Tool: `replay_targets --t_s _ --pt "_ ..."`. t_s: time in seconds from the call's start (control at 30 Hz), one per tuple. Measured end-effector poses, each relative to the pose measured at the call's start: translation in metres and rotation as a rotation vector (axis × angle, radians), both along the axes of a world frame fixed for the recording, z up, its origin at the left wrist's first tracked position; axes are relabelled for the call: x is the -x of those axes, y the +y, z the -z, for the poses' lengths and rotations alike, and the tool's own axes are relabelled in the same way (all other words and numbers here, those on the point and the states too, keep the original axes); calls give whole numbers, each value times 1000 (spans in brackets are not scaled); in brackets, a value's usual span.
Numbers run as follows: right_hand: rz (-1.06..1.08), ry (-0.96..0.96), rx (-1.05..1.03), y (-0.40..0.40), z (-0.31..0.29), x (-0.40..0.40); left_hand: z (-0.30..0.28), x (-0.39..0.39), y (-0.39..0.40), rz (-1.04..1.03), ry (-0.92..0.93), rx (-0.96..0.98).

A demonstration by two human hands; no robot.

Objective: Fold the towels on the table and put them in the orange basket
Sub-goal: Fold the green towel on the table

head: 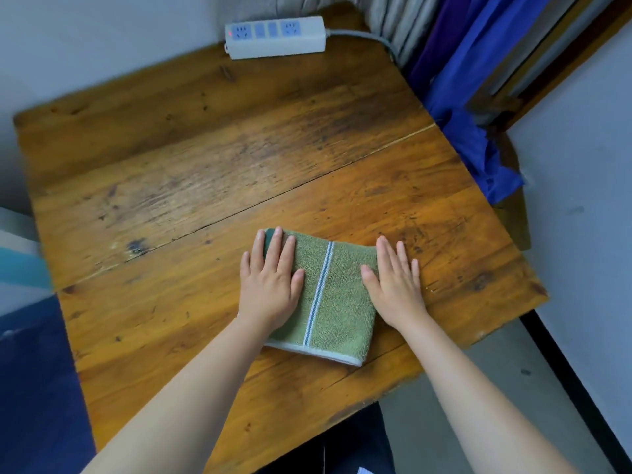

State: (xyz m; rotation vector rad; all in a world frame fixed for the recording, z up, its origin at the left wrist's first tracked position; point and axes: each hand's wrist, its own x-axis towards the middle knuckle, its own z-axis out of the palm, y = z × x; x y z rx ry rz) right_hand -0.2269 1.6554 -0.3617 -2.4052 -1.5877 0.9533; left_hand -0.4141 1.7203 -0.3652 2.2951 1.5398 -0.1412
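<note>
On wooden table (205, 159), folded green towel (338, 302) with white stripe, left hand (270, 285) and right hand (393, 285) pressing flat

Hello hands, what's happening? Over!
Left hand and right hand flat on folded green towel. Orange basket not in view. Nothing blocking.

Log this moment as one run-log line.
stage: flattening fold | green towel: folded, on table | left hand: flat on towel | right hand: flat at right edge | basket: unseen

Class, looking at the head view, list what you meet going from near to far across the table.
Green towel with both hands flat on it → bare wooden table → white power strip at the far edge.
</note>
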Motion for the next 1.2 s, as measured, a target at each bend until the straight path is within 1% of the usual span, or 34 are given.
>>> replay_targets --t_s 0.1,0.17,0.27,0.3,0.37,0.47,0.53,0.6,0.67,0.73,0.87,0.97,1.07,1.13,1.2 --pt "-43 -28 -5 7 -14 -11 -11 -1 15 38 34 20" --pt "-151 -59 -11 20 -26 -16 -21 -3 33 117 114 54" --pt "-376 -59 148 46 -39 -15 -35 -11 59 255 256 176" --pt "-410 -53 208 51 -41 -13 -38 -14 64 282 300 212" --pt "-417 -17 281 58 -44 -13 -44 -21 71 305 376 255" --pt "-447 47 328 63 -49 -13 -53 -23 73 308 458 323" --pt "-491 61 358 66 -53 -10 -58 -18 68 289 471 361" --pt "-560 48 346 73 -60 -4 -66 -7 60 257 463 389" --pt "-645 25 304 82 -73 5 -80 9 50 163 412 417" --pt "-711 21 257 96 -90 20 -99 31 37 19 348 403" --pt "-874 36 76 114 -128 63 -135 82 -6 -232 241 262" --pt "-1039 107 -83 106 -158 113 -166 123 -58 -445 196 125" --pt "-1179 186 -157 83 -182 162 -192 159 -113 -673 164 23" --pt "-1286 274 -197 60 -200 194 -211 181 -156 -830 126 -21" --pt "-1409 379 -221 21 -218 230 -232 196 -216 -977 101 -59"
